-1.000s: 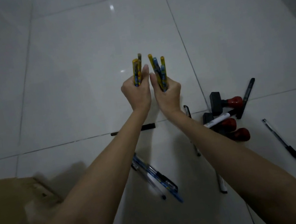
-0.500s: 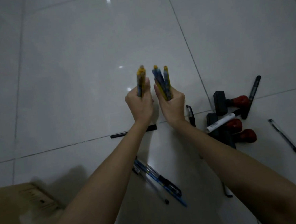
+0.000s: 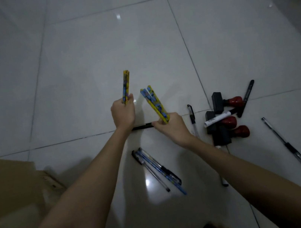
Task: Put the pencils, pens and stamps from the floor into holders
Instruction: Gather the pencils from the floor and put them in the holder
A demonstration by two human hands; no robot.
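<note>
The black pen (image 3: 142, 126) lies half hidden behind both wrists; the cardboard box (image 3: 11, 193) is cut off at left.

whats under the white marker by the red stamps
The white marker lies across the black bases of the red-handled stamps, resting on top of them. The stamps sit on the tile floor. What lies directly beneath its covered middle cannot be seen.

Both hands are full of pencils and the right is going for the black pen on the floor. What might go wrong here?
The right hand already grips tilted pencils; pinching the black pen too may spill them. The left hand's bundle is held only at its base and could slip. No holder is visible.
</note>
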